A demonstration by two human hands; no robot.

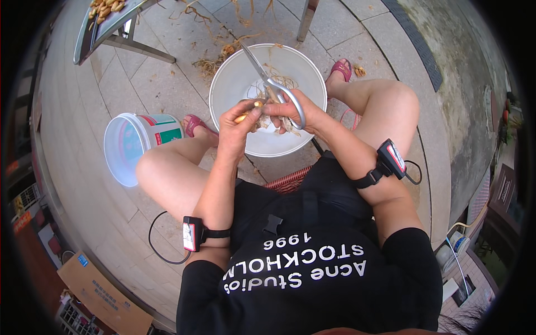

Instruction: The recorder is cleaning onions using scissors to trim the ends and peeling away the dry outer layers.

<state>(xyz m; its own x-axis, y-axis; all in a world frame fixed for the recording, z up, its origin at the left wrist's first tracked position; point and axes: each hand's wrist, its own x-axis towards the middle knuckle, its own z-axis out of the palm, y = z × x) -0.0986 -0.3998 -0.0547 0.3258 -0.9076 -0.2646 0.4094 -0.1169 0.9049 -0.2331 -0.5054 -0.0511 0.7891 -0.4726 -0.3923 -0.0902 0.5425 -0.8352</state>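
Both of my hands meet over a large white plastic basin point(228, 79) that stands between my feet and has dry stalks and roots point(284, 81) in it. Small yellowish-brown pieces point(240, 119), perhaps bulbs or peanuts, sit between the thumb and fingers of my left hand point(243, 116). My right hand point(291, 109) has metal scissors point(272, 81) hooked over it, the blades pointing up and left past the basin's rim. Its fingers also pinch papery, dry plant matter point(289, 123) close to my left fingertips. The exact grip on the scissors is partly hidden.
A white bucket point(146, 130) lies on its side at the left. At the upper left, a metal-legged table point(90, 44) bears a pile of tan pieces point(104, 9). Dry plant scraps point(207, 67) litter the paving beyond the basin. A flattened cardboard box point(104, 293) is at the lower left.
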